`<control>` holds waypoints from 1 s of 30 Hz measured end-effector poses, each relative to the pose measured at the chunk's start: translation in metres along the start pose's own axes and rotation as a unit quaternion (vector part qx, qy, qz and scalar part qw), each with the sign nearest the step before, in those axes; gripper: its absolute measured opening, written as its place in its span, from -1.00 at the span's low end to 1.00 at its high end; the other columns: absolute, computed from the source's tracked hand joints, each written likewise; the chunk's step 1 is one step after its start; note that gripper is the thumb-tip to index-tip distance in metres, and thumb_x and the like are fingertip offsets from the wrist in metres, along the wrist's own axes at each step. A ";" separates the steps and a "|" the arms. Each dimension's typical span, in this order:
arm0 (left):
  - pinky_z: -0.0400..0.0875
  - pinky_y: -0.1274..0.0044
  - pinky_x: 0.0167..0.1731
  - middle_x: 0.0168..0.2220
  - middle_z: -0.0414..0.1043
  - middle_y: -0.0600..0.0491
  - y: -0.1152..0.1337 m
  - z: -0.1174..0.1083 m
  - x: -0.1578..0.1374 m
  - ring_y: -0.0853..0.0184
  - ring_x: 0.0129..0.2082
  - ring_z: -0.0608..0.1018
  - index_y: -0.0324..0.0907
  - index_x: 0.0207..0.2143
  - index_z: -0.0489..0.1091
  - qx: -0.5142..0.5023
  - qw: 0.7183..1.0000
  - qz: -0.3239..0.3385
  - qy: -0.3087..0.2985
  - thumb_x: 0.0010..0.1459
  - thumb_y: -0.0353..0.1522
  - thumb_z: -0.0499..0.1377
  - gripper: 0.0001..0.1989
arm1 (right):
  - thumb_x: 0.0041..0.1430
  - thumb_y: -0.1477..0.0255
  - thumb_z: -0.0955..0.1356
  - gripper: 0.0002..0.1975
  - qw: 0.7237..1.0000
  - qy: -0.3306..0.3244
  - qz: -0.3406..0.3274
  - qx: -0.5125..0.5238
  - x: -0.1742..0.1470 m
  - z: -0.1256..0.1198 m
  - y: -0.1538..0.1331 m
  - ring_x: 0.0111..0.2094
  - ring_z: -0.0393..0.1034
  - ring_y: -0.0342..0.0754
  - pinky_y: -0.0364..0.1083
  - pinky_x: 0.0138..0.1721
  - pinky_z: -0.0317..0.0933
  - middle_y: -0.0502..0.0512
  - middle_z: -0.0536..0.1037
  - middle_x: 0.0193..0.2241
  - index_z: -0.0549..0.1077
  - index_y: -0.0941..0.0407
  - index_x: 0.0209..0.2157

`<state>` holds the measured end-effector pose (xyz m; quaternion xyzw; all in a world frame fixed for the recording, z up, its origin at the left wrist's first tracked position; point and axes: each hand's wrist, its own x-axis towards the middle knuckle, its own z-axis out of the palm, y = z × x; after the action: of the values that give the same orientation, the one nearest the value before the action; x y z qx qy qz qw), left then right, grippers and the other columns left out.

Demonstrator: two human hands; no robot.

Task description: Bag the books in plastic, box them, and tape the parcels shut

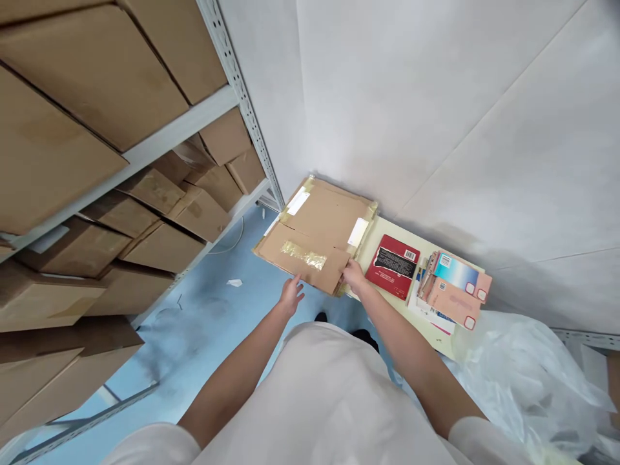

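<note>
A flattened cardboard box [329, 210] lies on a stack of similar flat cardboard at the left end of a pale table [387, 227]. Shiny tape and white labels show on its surface. My right hand [353, 274] grips its near right corner, with the fingertips partly hidden at the edge. Just off the near left edge, my left hand [291, 295] has its fingers apart and holds nothing; whether a fingertip touches the cardboard I cannot tell. Right of the cardboard lies a red book [393, 278] with a black label and a barcode.
Pink and blue packets [453, 297] lie on papers at the table's right part. A clear plastic bag [523, 381] bulges beside them. Metal shelving [181, 129] with cardboard boxes [87, 71] stands on the left. A white scrap [235, 283] lies on the blue floor. A pale wall [436, 97] rises behind.
</note>
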<state>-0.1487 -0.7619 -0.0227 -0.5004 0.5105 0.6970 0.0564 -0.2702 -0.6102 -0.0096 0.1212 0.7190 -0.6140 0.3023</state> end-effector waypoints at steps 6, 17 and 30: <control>0.51 0.48 -0.27 0.06 0.39 -0.10 0.044 -0.034 0.019 0.26 -0.02 0.53 -0.08 -0.02 0.28 -0.072 0.986 0.095 0.118 0.24 -0.14 -0.04 -0.65 | 0.05 0.46 0.32 -0.80 0.995 -0.052 -0.080 0.022 -0.049 -0.018 0.007 -0.46 0.47 -0.12 -0.21 -0.59 0.28 0.06 0.59 -0.34 0.38 0.09 -0.22; 0.43 0.57 -0.17 -0.24 0.46 0.06 0.076 -0.036 0.002 0.43 -0.24 0.52 -0.15 -0.31 0.26 -0.147 0.919 0.307 0.198 0.13 -0.31 0.11 -0.89 | 0.01 0.38 0.35 -0.61 0.977 0.091 -0.134 -0.136 -0.089 -0.061 0.066 -0.47 0.40 -0.15 -0.07 -0.33 0.33 0.11 0.54 -0.20 0.37 0.09 -0.06; 0.20 0.63 -0.46 -0.62 0.34 0.21 0.166 0.022 -0.135 0.53 -0.57 0.29 -0.21 -0.64 0.36 -0.042 0.818 0.565 -0.100 -0.40 -0.20 0.41 -0.65 | 0.14 0.22 0.35 -0.44 0.824 0.375 -0.385 -0.178 -0.266 -0.265 -0.002 0.20 0.18 0.09 0.11 0.08 0.23 0.19 0.31 0.18 0.28 0.00 0.18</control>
<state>-0.1946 -0.7650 0.1872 -0.0534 0.6654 0.6735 -0.3174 -0.1375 -0.3048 0.1642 -0.0006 0.8621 -0.4490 -0.2349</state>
